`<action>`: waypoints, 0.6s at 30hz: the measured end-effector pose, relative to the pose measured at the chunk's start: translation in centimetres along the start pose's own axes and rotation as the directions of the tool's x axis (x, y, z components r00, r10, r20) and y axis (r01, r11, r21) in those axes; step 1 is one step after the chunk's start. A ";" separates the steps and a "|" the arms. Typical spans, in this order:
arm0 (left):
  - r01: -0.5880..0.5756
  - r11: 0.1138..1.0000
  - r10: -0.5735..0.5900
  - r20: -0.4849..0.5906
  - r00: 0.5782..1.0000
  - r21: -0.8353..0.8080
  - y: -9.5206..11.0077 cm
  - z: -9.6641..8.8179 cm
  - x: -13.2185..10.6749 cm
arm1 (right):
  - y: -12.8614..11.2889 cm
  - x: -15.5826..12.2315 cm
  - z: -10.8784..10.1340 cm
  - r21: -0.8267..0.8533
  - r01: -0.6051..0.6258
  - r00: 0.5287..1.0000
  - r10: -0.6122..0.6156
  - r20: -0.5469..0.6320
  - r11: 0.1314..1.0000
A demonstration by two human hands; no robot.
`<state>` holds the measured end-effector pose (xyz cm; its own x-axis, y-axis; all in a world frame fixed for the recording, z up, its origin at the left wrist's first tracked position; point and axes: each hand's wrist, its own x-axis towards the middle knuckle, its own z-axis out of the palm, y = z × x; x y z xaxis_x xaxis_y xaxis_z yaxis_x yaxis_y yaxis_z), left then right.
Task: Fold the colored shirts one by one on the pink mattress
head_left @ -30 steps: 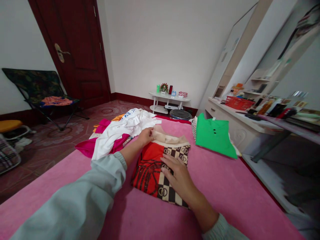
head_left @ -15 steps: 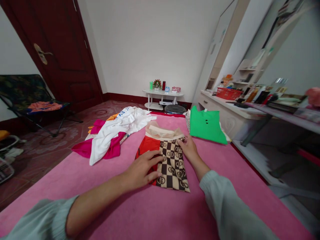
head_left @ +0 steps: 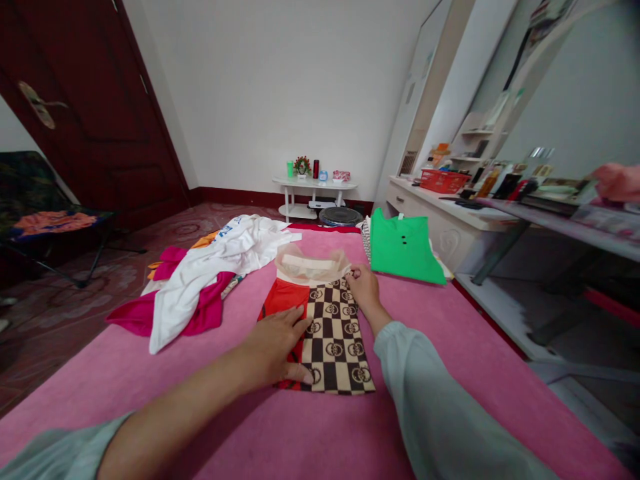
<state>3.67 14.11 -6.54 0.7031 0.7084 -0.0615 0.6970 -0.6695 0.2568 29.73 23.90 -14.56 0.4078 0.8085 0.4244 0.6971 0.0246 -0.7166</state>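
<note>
While a green shirt (head_left: 400, 248) lies folded right and loose clothes (head_left: 210, 261) lie left, apparently unfolded yet: one checked shirt (head_left: 334, 337), between them on the pink bed (head_left: 443, 320), seemingly nearly folded; left hand (head_left: 274, 341) spread flat upon it, right hand (head_left: 366, 291) pinching its far corner.

Soft, rather dim indoor light spreads over the white wall (head_left: 270, 87), its source out of view, leaving blurry-edged shadows on the pink bedspread (head_left: 320, 437) and gloom beneath the desk (head_left: 575, 224). The checkered garment (head_left: 336, 347) reads fairly crisply. Wide-lens distortion tilts the door (head_left: 95, 113), while the right edge smears and its upper corner darkens.
</note>
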 end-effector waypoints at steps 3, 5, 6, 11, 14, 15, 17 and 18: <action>0.052 0.999 -0.052 -0.073 0.996 -0.009 1.1 -2.1 2.3 | 0.2 0.0 -0.2 0.053 0.010 1.000 -0.009 -0.025 0.999; 0.055 0.998 -0.058 -0.210 0.976 -0.018 1.1 -2.2 4.0 | 0.3 0.0 -0.5 0.072 0.013 0.999 -0.010 -0.050 0.997; 0.043 0.999 -0.044 -0.274 0.961 -0.009 0.7 -1.8 4.7 | 0.2 0.0 -0.7 0.089 0.007 0.998 0.000 -0.070 0.996; 0.052 0.998 -0.040 -0.254 0.966 0.038 -2.1 2.6 7.0 | -0.9 -0.8 -1.7 0.077 0.095 0.987 -0.084 -0.140 0.992; 0.049 0.998 -0.039 -0.232 0.972 0.040 -3.1 3.9 7.4 | -2.1 -1.6 -1.8 -0.095 0.276 0.958 -0.267 0.104 0.956; 0.048 0.998 -0.038 -0.236 0.971 0.037 -3.2 4.0 7.5 | -2.4 -1.8 -1.7 -0.148 0.302 0.939 -0.268 0.215 0.942; 0.046 0.999 -0.038 -0.247 0.968 0.026 -3.4 3.9 7.6 | -2.7 -2.0 -1.3 -0.246 0.300 0.908 -0.197 0.369 0.922; 0.045 0.999 -0.039 -0.254 0.967 0.020 -3.5 3.8 7.7 | -2.9 -2.0 -1.1 -0.289 0.283 0.904 -0.154 0.399 0.914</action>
<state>7.14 21.04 -11.58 0.6169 0.7673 0.1752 0.7308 -0.6411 0.2346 27.56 21.56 -12.76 0.0261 0.9617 0.2729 0.9234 0.0814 -0.3751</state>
